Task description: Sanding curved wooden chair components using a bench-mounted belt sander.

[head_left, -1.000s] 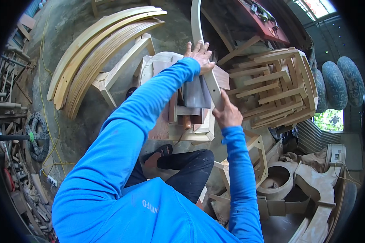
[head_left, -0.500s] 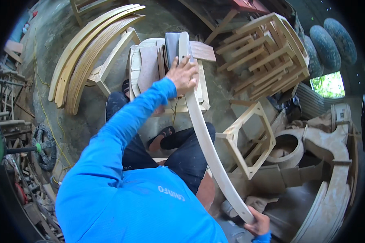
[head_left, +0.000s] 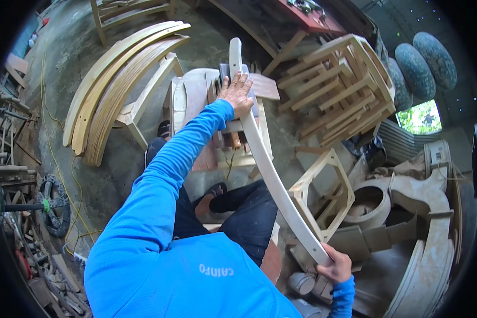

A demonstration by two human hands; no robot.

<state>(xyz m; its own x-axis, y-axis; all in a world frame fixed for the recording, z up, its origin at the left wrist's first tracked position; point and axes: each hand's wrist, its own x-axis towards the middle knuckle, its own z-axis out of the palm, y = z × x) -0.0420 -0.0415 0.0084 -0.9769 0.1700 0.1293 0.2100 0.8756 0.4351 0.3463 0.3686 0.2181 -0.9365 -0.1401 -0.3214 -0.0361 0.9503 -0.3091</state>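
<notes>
A long, pale, curved wooden slat (head_left: 273, 183) runs from the work stand, between my legs and to the right, down to the lower right. A small hole shows near each end. My left hand (head_left: 237, 95) lies on its far part with the fingers stretched out flat. My right hand (head_left: 336, 265) is closed around the near end. Beneath the far part is a grey flat-faced block (head_left: 225, 70), mostly covered by the slat and my hand. Thin boards (head_left: 195, 95) lie beside it on the wooden stand (head_left: 242, 159).
Curved wooden pieces (head_left: 119, 79) lean stacked at the far left. Slatted frames (head_left: 344, 87) are piled at the far right, with a small frame (head_left: 326, 196) nearer. A yellow cord (head_left: 53, 151) crosses the floor at left, beside scrap wood (head_left: 47, 254). Large carved parts (head_left: 429, 193) stand at right.
The slat has slid away from me, its far end now jutting beyond the grey block. Both hands moved forward with it. The view has also shifted slightly.
</notes>
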